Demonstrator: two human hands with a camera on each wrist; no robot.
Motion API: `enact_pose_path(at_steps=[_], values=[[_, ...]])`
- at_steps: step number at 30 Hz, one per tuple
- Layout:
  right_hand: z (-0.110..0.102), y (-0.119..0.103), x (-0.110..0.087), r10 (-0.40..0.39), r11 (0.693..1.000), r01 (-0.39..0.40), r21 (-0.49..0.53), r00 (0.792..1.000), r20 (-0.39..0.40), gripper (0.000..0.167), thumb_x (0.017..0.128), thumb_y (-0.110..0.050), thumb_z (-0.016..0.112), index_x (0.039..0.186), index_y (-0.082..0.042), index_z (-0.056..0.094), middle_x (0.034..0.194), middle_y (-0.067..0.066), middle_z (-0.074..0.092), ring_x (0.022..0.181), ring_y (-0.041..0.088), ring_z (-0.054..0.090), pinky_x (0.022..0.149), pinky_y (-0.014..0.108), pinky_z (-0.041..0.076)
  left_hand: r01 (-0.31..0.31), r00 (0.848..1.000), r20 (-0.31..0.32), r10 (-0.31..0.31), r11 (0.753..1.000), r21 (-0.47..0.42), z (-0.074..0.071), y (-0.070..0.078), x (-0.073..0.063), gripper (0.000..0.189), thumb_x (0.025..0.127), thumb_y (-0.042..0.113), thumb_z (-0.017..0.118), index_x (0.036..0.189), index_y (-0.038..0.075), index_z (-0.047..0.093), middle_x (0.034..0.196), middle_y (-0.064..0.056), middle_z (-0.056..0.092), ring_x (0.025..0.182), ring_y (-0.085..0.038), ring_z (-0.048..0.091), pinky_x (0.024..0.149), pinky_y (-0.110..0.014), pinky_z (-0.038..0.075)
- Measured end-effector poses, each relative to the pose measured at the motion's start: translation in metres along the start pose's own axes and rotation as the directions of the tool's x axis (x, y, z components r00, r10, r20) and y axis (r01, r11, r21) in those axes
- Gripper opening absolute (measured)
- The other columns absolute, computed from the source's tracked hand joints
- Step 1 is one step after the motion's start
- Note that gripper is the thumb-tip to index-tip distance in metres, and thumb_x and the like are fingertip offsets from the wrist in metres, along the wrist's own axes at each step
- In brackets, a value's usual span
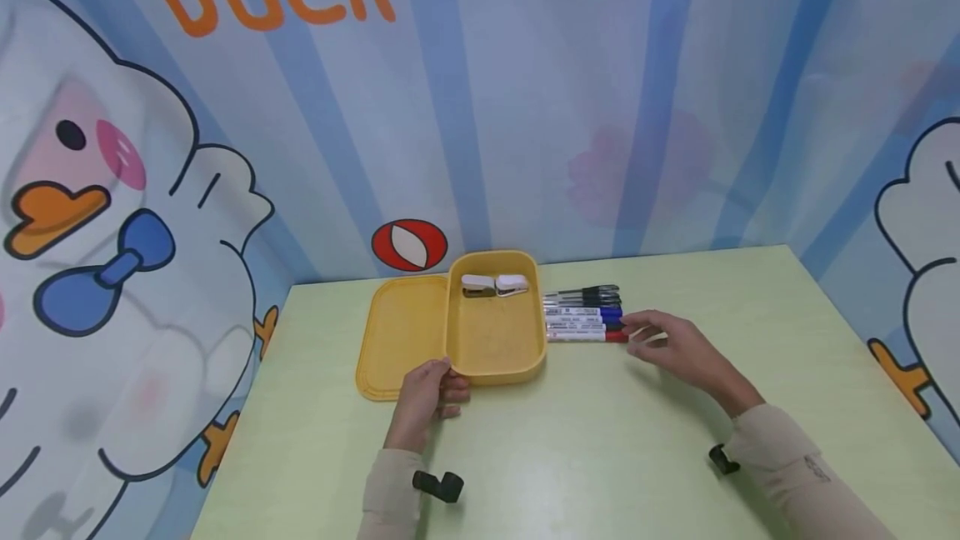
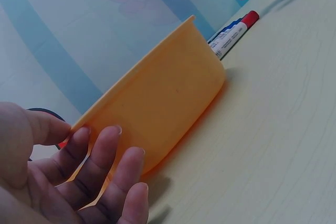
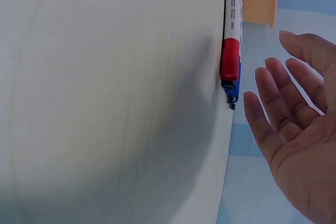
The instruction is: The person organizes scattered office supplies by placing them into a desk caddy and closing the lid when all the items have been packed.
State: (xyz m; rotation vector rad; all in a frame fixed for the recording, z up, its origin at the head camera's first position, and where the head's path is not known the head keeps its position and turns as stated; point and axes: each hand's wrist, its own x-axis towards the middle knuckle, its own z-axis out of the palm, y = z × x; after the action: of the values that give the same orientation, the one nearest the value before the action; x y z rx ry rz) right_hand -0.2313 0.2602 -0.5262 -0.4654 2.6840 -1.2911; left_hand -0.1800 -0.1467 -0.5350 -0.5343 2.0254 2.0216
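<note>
A yellow plastic box [image 1: 497,378] stands upright on the table, with two small white-topped staplers [image 1: 512,282] lying at its far end. At the box's near left corner, my left hand [image 1: 424,397] pinches the rim between thumb and index finger; the other fingers [image 2: 128,169] spread along the outer wall. Right of the box lie whiteboard markers with blue, black and red caps, the red-capped marker [image 1: 585,337] nearest me. Behind them are several black pens [image 1: 588,293]. My right hand [image 1: 675,348] hovers by the marker caps, fingers loosely bent, holding nothing.
The yellow lid [image 1: 401,327] lies flat on the pale table [image 1: 570,457], against the box's left side. A printed cloth backdrop [image 1: 525,107] with duck pictures rises directly behind the table's far edge and along both sides.
</note>
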Motion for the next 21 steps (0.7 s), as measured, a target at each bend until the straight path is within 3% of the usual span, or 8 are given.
enact_pose_path(at_steps=[21], values=[[0.002,0.007,0.013,0.05,0.998,-0.05,-0.033,0.998,0.024,0.036,0.096,-0.011,0.07,0.13,-0.003,0.063,0.126,0.018,0.066,0.112,0.033,0.064,0.095,0.049,0.054,0.001,1.0,-0.007,-0.001,1.0,-0.011,0.001,0.0,-0.001,0.032,0.107,0.033,0.049,0.102,0.005,0.065,0.093,-0.007,0.075,0.08,-0.018,0.072,0.063,-0.031,0.055]])
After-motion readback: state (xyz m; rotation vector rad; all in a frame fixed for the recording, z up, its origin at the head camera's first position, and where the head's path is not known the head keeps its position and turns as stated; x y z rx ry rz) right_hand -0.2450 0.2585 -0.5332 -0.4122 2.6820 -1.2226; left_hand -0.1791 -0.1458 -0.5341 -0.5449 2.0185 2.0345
